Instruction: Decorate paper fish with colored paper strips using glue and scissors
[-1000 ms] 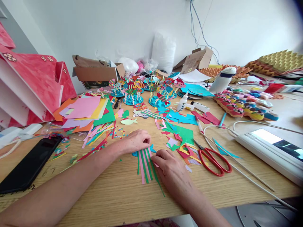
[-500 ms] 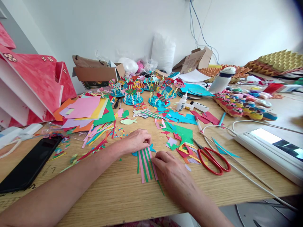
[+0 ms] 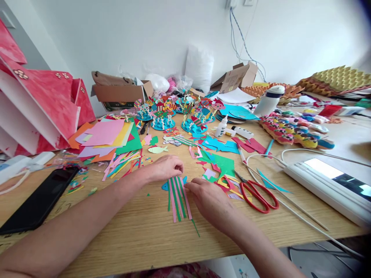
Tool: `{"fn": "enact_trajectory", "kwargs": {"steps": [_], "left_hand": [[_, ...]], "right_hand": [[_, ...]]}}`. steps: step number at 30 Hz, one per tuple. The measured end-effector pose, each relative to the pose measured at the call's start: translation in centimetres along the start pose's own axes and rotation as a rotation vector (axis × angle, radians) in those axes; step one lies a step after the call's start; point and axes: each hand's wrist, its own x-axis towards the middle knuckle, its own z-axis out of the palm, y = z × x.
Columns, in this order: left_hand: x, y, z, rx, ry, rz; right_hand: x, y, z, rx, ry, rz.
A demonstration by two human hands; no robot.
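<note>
A row of narrow green and pink paper strips (image 3: 177, 200) lies side by side over a blue paper fish (image 3: 165, 186), whose snout and tail show at either side. Just beyond the strips' upper ends is my left hand (image 3: 166, 168), its fingers curled together; whatever they may hold is hidden. At the right edge of the row, the closed fingertips of my right hand (image 3: 207, 197) touch the outermost pink strip. A thin green strip (image 3: 196, 227) sticks out near the lower right end of the row.
Red-handled scissors (image 3: 257, 195) lie right, beside paper scraps (image 3: 223, 166) and a white cable. Behind are a glue bottle (image 3: 222, 126), a pale green paper fish (image 3: 158, 149) and blue-based fish models (image 3: 164, 121). Coloured sheets (image 3: 104, 133) and a phone (image 3: 37, 199) are left.
My left hand has drawn up and back slightly, uncovering the strips' upper ends. My right hand stays by the right edge. The whole view has shifted a little.
</note>
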Motion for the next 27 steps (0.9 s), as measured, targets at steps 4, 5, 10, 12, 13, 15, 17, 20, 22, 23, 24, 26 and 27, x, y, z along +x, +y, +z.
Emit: {"fn": "enact_trajectory", "kwargs": {"steps": [4, 5, 10, 12, 13, 15, 17, 20, 22, 23, 24, 26, 27], "left_hand": [[-1.1, 0.4, 0.3, -0.02, 0.103, -0.029], [-1.5, 0.6, 0.6, -0.027, 0.115, -0.021], [-3.2, 0.7, 2.2, 0.049, 0.19, 0.128], [-3.7, 0.6, 2.5, 0.103, 0.197, 0.176], [-3.9, 0.6, 2.6, 0.121, 0.189, 0.197], [-4.4, 0.6, 2.7, 0.148, 0.18, 0.234], [-4.8, 0.5, 2.8, 0.172, 0.189, 0.265], [-5.1, 0.5, 3.2, 0.21, 0.23, 0.271], [-5.1, 0.5, 3.6, 0.238, 0.25, 0.27], [-5.1, 0.6, 3.8, 0.25, 0.255, 0.272], [-5.1, 0.6, 4.0, 0.259, 0.258, 0.275], [-5.0, 0.7, 4.2, 0.27, 0.263, 0.278], [-5.0, 0.7, 4.4, 0.272, 0.263, 0.276]], "right_hand": [[0.6, 0.3, -0.1, -0.006, -0.008, -0.001], [0.7, 0.3, -0.1, -0.011, -0.012, 0.004], [1.1, 0.0, 0.1, -0.028, -0.04, 0.041], [1.2, 0.0, 0.2, -0.03, -0.061, 0.052], [1.3, 0.0, 0.1, -0.023, -0.068, 0.054], [1.5, 0.1, -0.1, 0.02, -0.062, 0.042], [1.5, 0.3, -0.5, 0.08, -0.029, 0.025], [1.7, 0.5, -1.1, 0.111, 0.039, 0.021], [1.9, 0.6, -1.4, 0.076, 0.042, 0.03], [2.0, 0.5, -1.5, 0.057, 0.032, 0.032], [2.3, 0.5, -1.5, 0.043, 0.017, 0.031], [2.7, 0.5, -1.3, 0.033, -0.006, 0.022], [3.0, 0.5, -1.2, 0.034, -0.012, 0.015]]}}
